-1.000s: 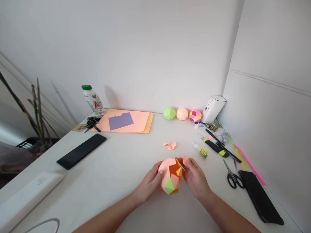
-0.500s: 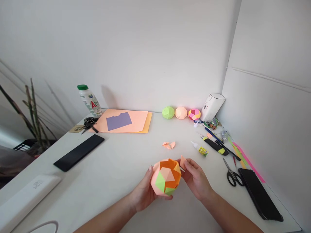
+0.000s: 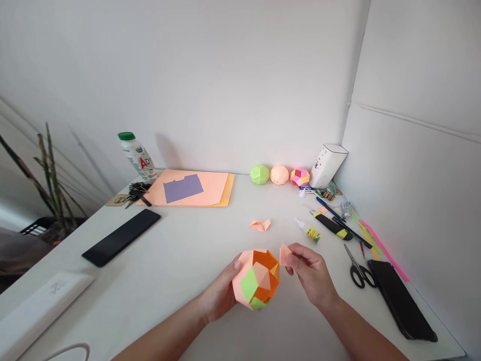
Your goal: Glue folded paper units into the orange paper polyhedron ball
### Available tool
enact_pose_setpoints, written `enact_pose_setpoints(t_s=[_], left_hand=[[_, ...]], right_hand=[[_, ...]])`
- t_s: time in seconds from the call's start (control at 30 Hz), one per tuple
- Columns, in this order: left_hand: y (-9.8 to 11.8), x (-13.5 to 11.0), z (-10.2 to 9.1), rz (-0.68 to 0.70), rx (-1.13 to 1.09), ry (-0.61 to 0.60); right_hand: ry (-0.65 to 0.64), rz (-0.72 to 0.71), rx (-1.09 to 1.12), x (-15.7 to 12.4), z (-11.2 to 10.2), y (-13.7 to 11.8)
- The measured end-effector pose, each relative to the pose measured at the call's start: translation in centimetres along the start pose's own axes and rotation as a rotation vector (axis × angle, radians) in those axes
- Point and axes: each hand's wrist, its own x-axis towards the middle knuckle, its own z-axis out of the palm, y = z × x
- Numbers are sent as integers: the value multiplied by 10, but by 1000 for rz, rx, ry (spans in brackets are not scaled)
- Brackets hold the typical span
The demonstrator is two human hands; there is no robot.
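A hollow paper polyhedron ball [image 3: 246,286] of peach and green facets, with an orange inside showing through gaps, rests in my left hand [image 3: 221,293]. The thumb presses its upper left side; the other fingers are hidden behind and below it. Just right of the ball, my right hand [image 3: 310,271] pinches a small folded peach paper piece [image 3: 284,254] between thumb and fingers. That piece stands a little apart from the ball's right edge. Beyond the ball, a few loose peach paper pieces [image 3: 260,225] lie on the white table [image 3: 195,240].
Behind stand a green ball [image 3: 259,175], a peach ball [image 3: 279,175] and a multicoloured ball [image 3: 299,177]. To the right lie a glue tube [image 3: 311,232], a utility knife [image 3: 332,226], scissors [image 3: 358,271] and a black phone [image 3: 402,301]. Peach sheets [image 3: 214,185] lie back left.
My right hand has drawn slightly right, away from the ball, with the peach piece in it. In my left hand the ball has turned and dipped a little.
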Motion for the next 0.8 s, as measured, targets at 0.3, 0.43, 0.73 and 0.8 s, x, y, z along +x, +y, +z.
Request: enact_pose_setpoints(t_s=[0.3, 0.43, 0.73, 0.8], left_hand=[[3, -1, -4, 59, 166, 4], [4, -2, -7, 69, 189, -27], [2, -2, -11, 24, 185, -63], [2, -2, -11, 36, 183, -70]], right_hand=[[-104, 139, -103, -5, 2, -8], [-134, 133, -123, -8, 2, -13], [-215, -131, -126, -9, 6, -17], [-193, -228, -217, -11, 7, -17]])
